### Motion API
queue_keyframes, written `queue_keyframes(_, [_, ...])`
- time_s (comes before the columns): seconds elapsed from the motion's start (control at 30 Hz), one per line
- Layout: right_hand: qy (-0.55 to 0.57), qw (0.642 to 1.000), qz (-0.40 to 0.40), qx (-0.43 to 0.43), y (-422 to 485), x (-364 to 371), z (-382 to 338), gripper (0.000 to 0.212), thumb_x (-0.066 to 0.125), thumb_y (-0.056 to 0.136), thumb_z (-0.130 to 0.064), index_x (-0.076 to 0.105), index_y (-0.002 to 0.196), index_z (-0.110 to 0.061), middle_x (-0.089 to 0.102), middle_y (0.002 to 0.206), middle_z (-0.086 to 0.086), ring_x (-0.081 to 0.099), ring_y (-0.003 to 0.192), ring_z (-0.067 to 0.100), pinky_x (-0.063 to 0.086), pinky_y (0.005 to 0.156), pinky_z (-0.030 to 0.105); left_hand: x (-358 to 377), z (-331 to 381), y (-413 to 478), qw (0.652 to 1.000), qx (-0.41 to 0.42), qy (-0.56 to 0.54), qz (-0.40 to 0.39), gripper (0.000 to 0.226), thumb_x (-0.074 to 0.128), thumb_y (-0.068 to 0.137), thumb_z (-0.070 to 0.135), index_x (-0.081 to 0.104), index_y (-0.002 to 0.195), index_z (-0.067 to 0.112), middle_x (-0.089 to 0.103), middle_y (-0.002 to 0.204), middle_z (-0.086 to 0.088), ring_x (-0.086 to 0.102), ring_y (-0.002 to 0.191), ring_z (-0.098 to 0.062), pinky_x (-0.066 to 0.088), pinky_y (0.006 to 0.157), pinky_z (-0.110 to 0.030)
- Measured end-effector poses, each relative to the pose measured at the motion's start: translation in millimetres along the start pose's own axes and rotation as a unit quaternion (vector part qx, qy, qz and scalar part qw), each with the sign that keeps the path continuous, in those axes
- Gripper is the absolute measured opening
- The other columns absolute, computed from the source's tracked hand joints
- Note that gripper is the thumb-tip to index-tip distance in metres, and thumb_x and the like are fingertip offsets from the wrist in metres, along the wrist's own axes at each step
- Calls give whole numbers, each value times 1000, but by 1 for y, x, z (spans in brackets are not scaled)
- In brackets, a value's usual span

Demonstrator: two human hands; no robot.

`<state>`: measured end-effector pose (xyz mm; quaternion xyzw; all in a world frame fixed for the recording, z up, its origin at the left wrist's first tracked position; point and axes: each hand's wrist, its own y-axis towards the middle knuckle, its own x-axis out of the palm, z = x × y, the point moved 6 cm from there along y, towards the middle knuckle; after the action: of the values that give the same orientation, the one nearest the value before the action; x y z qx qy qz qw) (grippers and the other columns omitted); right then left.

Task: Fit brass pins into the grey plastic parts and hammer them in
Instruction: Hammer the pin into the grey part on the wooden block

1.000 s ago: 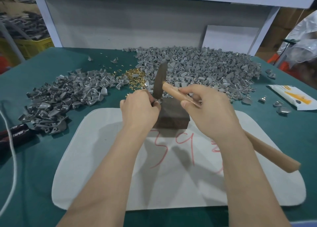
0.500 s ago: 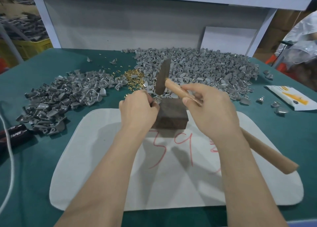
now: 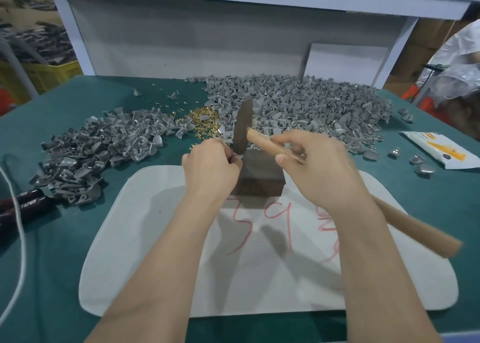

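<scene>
Since the grey plastic part (image 3: 238,157) is small and light, it would likely skip or tip under a blow unless it is pinned firmly. The safest hold looks to be on its outer edge, with fingertips clear of the pin. It seems stiff rather than soft, though thin plastic may crack if struck off-centre.

Just left of the frame's centre, the left hand (image 3: 210,168) is curled and pinches this part against the top left edge of the dark block (image 3: 262,179). Only a pale grey sliver shows past the fingers, and whether a pin sits in it cannot be told.

The right hand (image 3: 319,168), right of centre, is clenched round the wooden handle of the hammer (image 3: 242,124), choked up near the head. The dull metal head stands just above the part.

The block rests on a white mat (image 3: 181,264) with red scrawl, on the green worktop (image 3: 65,277). Above centre lie the brass pins (image 3: 201,120), tiny, bright and slippery-looking, between a large heap of grey parts (image 3: 298,109) in the upper right and a smaller heap (image 3: 104,145) at the left.
</scene>
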<state>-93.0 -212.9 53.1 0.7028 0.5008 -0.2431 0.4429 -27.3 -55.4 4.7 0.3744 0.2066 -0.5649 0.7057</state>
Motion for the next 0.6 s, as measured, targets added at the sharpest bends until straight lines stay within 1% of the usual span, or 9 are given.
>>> queue_keyframes(0.03, [-13, 1000, -27, 0, -1, 5, 0, 29, 58, 89, -30, 59, 115, -44, 47, 72, -21, 57, 90, 19, 46, 77, 32, 0, 1, 0, 1000, 1, 1, -4, 12, 63, 84, 22, 60, 73, 19, 69, 88, -4, 60, 96, -30, 40, 90, -37])
queue_keyframes(0.1, [-17, 1000, -26, 1, -2, 6, 0, 30, 58, 90, -30, 59, 116, -45, 51, 78, -19, 58, 94, 20, 46, 78, 32, 0, 0, 0, 1000, 0, 1, -5, 10, 63, 84, 23, 62, 76, 19, 69, 87, -3, 60, 96, -29, 40, 90, -37])
queue_keyframes(0.2, [-3, 999, 46, 8, 0, -2, 5, 31, 57, 91, -30, 59, 119, -43, 55, 86, -12, 59, 95, 21, 46, 81, 34, -1, 0, 0, 1000, -6, -6, -1, 6, 63, 84, 23, 64, 79, 19, 68, 85, -1, 60, 94, -27, 39, 89, -36])
queue_keyframes(0.27, [31, 994, 101, 21, 4, -11, 13, 29, 55, 92, -28, 60, 119, -37, 58, 87, -8, 58, 91, 22, 44, 76, 32, -1, 0, -1, 1000, -8, -6, -4, 5, 62, 83, 22, 63, 79, 19, 68, 85, -1, 60, 94, -28, 40, 89, -36])
queue_keyframes(0.33, [51, 992, 104, 47, 10, -11, 24, 28, 52, 94, -27, 61, 120, -29, 57, 86, -6, 55, 84, 20, 38, 69, 27, -2, -1, 0, 1000, -9, -14, -10, 5, 62, 83, 22, 61, 78, 21, 65, 80, 3, 61, 94, -26, 42, 91, -37])
queue_keyframes(0.4, [59, 994, 49, 83, 16, 2, 38, 27, 52, 94, -31, 63, 117, -23, 53, 78, -6, 51, 71, 19, 38, 64, 27, -4, -2, 1, 999, -17, -51, -9, 7, 63, 83, 25, 59, 78, 24, 58, 72, 12, 61, 92, -23, 45, 92, -38])
queue_keyframes(0.47, [91, 989, -36, 114, 17, 20, 47, 30, 54, 91, -40, 66, 112, -22, 51, 66, -8, 45, 54, 14, 38, 53, 25, -7, -4, 4, 994, -25, -105, 1, 11, 64, 82, 27, 57, 74, 25, 54, 68, 15, 59, 84, -18, 47, 87, -34])
queue_keyframes(0.53, [126, 977, -113, 132, 15, 35, 48, 29, 55, 90, -42, 66, 109, -24, 52, 64, -6, 44, 42, 8, 37, 43, 21, -9, -5, 7, 986, -31, -166, 6, 12, 65, 80, 25, 57, 71, 24, 57, 68, 13, 57, 74, -12, 45, 76, -28])
queue_keyframes(0.6, [112, 975, -154, 113, 17, 39, 43, 21, 54, 90, -43, 65, 105, -32, 57, 63, -3, 48, 38, 8, 42, 42, 21, -8, -3, 7, 976, -23, -216, -2, 10, 65, 80, 22, 59, 72, 23, 60, 70, 11, 55, 70, -7, 45, 72, -26])
